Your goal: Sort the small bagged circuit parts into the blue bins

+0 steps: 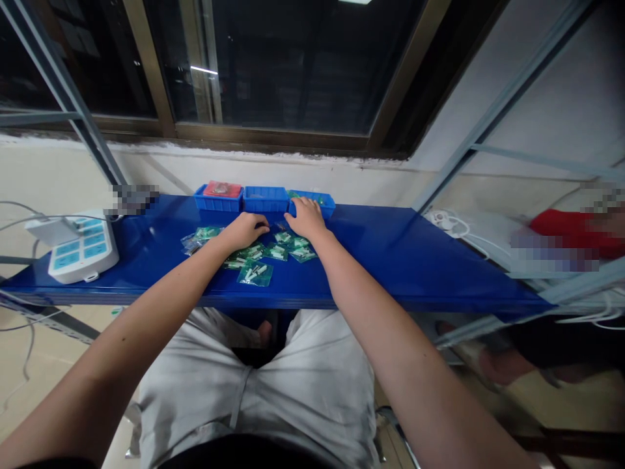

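Note:
My left hand (pixel 247 230) rests low over the blue table, its fingers curled together beside several small clear bags with green and white contents (pixel 254 273). Whatever its fingertips may hold is too small to tell. My right hand (pixel 306 217) reaches to the front edge of the right blue bin (pixel 328 206), which has green pieces inside. Its fingers bend over the rim, and their tips are partly hidden. Left of that bin are a middle blue bin (pixel 266 199) and a left blue bin (pixel 218 203) with a red packet (pixel 222 189) on top.
A white power strip (pixel 84 251) with a plugged-in adapter stands at the left of the blue table (pixel 381 260). Metal shelf posts rise on both sides. Behind is a window. White cables and a red cloth lie at the right, where another person's legs show below.

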`<state>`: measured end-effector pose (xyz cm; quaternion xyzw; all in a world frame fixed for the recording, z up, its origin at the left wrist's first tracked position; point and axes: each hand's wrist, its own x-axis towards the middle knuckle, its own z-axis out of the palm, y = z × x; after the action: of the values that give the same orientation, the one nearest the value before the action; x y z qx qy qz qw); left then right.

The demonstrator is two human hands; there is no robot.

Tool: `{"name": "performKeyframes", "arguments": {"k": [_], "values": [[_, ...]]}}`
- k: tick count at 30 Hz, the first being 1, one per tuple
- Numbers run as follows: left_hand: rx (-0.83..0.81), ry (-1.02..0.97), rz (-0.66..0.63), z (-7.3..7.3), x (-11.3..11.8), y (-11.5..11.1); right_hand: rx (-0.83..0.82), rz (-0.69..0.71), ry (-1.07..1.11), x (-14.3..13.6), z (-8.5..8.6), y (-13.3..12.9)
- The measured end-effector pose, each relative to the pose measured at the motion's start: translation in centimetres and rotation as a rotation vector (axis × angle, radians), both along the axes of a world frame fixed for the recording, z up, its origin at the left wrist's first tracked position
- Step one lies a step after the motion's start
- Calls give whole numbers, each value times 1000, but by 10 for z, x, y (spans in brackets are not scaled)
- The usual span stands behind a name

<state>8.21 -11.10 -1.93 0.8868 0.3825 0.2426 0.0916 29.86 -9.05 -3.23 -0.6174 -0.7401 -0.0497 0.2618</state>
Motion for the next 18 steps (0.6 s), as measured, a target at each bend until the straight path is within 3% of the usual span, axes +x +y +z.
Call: {"name": "performKeyframes", "arguments": {"k": [12,18], "values": [[9,-12,-18,-2,0,2,6,-77,-37,2,-6,10],[21,-48,76,2,2,-2,35,-85,11,5,-2,7]]}}
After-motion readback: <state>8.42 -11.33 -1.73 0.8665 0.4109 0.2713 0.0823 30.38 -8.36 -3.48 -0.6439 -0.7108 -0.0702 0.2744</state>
